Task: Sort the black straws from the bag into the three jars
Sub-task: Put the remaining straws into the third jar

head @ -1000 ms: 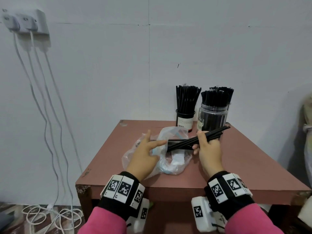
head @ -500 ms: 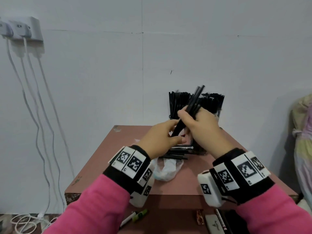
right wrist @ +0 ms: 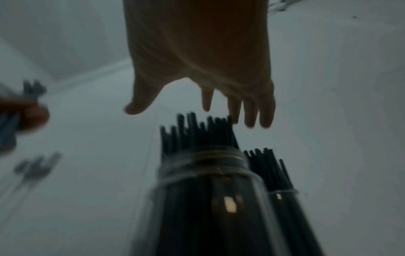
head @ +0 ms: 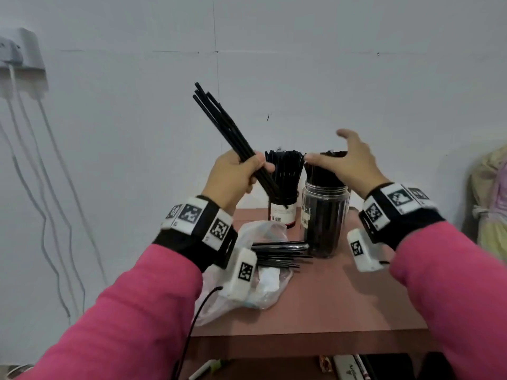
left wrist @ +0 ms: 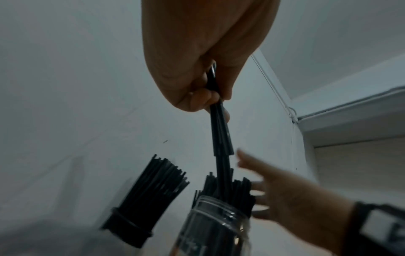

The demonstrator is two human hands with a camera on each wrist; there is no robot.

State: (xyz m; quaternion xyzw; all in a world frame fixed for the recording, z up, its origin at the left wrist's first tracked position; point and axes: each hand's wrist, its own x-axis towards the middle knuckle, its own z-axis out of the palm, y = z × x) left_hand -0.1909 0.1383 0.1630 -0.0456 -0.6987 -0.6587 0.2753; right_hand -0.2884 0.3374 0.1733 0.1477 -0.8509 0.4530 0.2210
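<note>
Straws [head: 219, 124] stuck up toward the upper left of the frame, gripped tight in my left hand [head: 233, 176]. My right hand [head: 348, 163] was spread wide, holding nothing, over the clear jar [head: 325, 218] on the bench [head: 343, 297].

Pale wall [head: 301, 64] w/ socket [head: 20, 50], white cables [head: 46, 171]; reddish-brown table [head: 343, 303].

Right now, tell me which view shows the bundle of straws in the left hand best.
Head view: the whole bundle of straws shows, gripped by the left hand. Left wrist shows only its lower end; right wrist only a blur at the edge.
</note>
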